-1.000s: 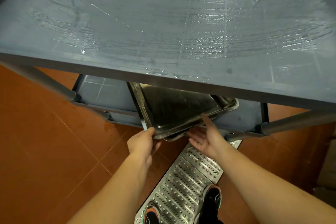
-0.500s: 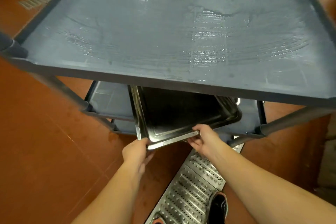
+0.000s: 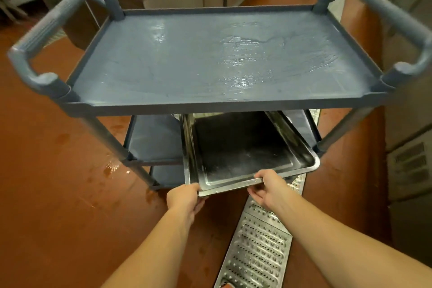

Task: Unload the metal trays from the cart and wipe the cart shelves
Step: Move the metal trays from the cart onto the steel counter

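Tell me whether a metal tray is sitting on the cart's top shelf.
No, the top shelf shows only wet streaks; the metal tray is below it, gripped by the left hand and right hand.

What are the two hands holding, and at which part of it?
Both grip the shallow rectangular metal tray by its near rim: the left hand at its near left corner, the right hand farther right along that rim.

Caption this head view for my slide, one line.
Left hand and right hand grip the metal tray by its near edge, under the wet top shelf.
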Available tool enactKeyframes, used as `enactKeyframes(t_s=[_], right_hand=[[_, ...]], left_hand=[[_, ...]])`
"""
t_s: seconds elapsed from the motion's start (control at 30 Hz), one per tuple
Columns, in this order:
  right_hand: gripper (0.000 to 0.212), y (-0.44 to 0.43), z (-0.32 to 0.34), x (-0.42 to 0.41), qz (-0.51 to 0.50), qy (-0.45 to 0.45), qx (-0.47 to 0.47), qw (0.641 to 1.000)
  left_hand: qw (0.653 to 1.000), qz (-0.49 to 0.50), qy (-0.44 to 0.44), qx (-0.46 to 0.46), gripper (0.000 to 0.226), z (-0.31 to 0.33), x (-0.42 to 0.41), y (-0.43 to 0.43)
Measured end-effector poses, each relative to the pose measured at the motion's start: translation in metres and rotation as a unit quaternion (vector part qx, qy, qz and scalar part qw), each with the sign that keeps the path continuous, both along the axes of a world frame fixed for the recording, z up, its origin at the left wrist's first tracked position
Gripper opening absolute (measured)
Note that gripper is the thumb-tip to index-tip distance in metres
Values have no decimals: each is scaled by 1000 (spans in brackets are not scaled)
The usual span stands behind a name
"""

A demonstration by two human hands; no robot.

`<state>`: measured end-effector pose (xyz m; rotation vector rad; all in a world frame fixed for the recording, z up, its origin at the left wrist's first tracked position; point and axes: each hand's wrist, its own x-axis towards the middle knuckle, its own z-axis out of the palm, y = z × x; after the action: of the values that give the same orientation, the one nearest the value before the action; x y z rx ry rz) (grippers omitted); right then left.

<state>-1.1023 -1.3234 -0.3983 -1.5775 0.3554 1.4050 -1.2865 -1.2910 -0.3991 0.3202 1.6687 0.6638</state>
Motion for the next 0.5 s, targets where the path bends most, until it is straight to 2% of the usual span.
enactKeyframes(t_s=[0.27, 0.5], right_hand=[[26, -81, 18, -16, -39, -22, 12, 999], [31, -204, 45, -63, -97, -26, 22, 995]], left_hand=[[997, -74, -36, 2, 11, 11, -15, -61], [989, -132, -74, 8, 8, 35, -54, -163]])
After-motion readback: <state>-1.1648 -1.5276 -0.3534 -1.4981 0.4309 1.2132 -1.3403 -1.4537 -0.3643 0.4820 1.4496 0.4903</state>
